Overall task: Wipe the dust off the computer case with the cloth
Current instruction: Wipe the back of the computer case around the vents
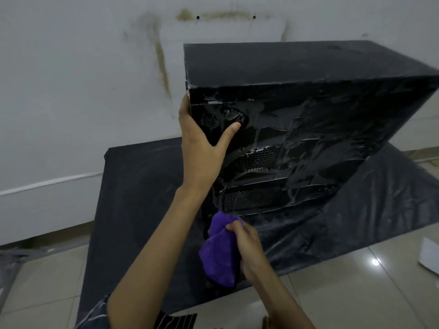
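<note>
dust coats the black metal computer case [297, 143], tilted on a black plastic sheet [147, 191] on the floor. the left hand [202, 150] grips its corner, thumb pressed on the rear panel. the right hand [249, 248] bunches the purple microfibre cloth [218, 252] at the lower edge; long overlapping strokes upward would likely serve best, with the case kept braced.

Black plastic sheet [147, 186] spread on pale tiled floor [344, 293], stained white wall [83, 91] far behind, white object [431, 255] at right edge
</note>
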